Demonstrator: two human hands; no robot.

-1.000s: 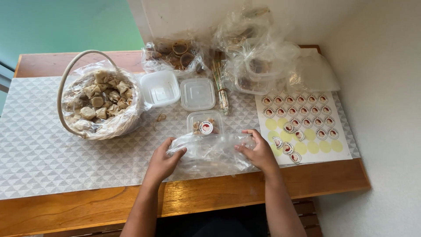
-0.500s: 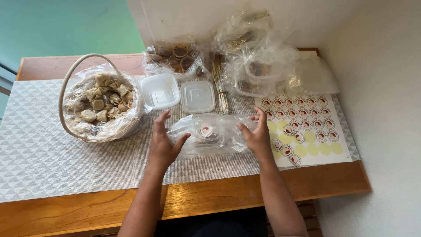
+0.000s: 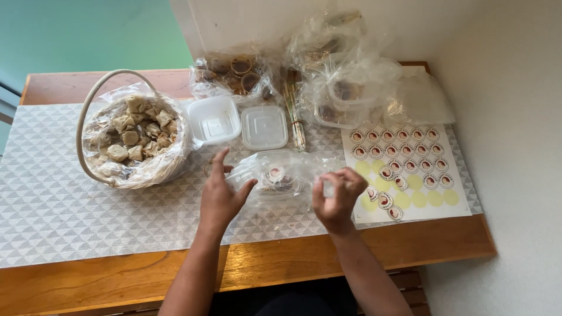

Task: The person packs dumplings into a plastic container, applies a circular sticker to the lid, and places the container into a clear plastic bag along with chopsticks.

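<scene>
Two hands at the clear plastic bag (image 3: pixel 287 178), which now lies over the small stickered container (image 3: pixel 274 174) on the tabletop (image 3: pixel 117 275); a second ago the bag sat nearer the edge. Right hand (image 3: pixel 335 196) has curled, pinching the bag's right end. Left hand (image 3: pixel 221 190) has let go, fingers spread wide, thumb touching the bag. Basket (image 3: pixel 132 137) well left, sticker sheet (image 3: pixel 410 169) right.

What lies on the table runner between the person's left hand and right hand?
In the head view, a clear plastic bag lies between the left hand and right hand, covering a small stickered container; the right hand pinches the bag's edge.
</scene>
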